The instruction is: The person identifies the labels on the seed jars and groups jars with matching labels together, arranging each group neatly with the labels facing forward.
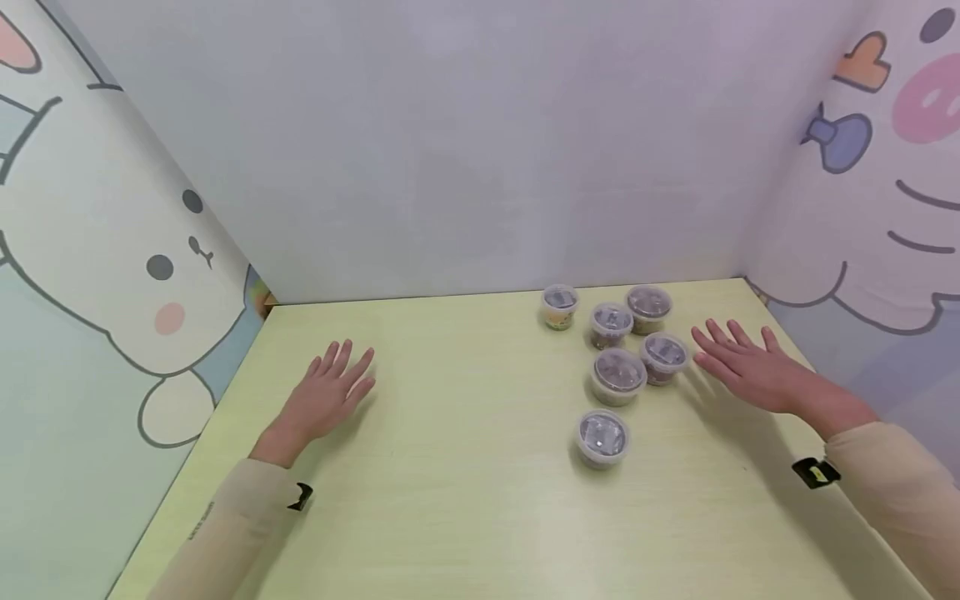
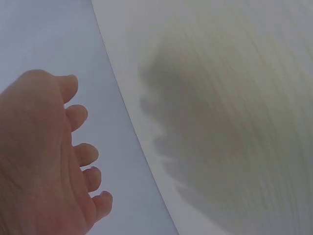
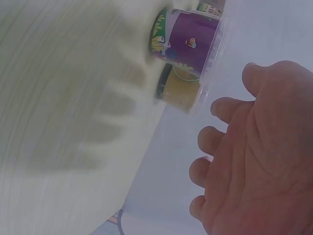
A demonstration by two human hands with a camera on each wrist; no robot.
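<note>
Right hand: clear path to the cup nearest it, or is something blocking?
Probably yes. The right hand hovers open, fingers spread, right beside the nearest cup; nothing lies between them. The other cups stand on that cup's far side, away from the hand.

Pale yellow-green table [image 1: 450, 500], wood grain faint. Plain white back wall [image 1: 465, 142]. Left side panel [image 1: 90, 275] printed with a cartoon rabbit: grey eyes, pink cheek. Right side panel [image 1: 892, 158] printed with a cartoon face, pink patch, orange heart, blue bow.
</note>
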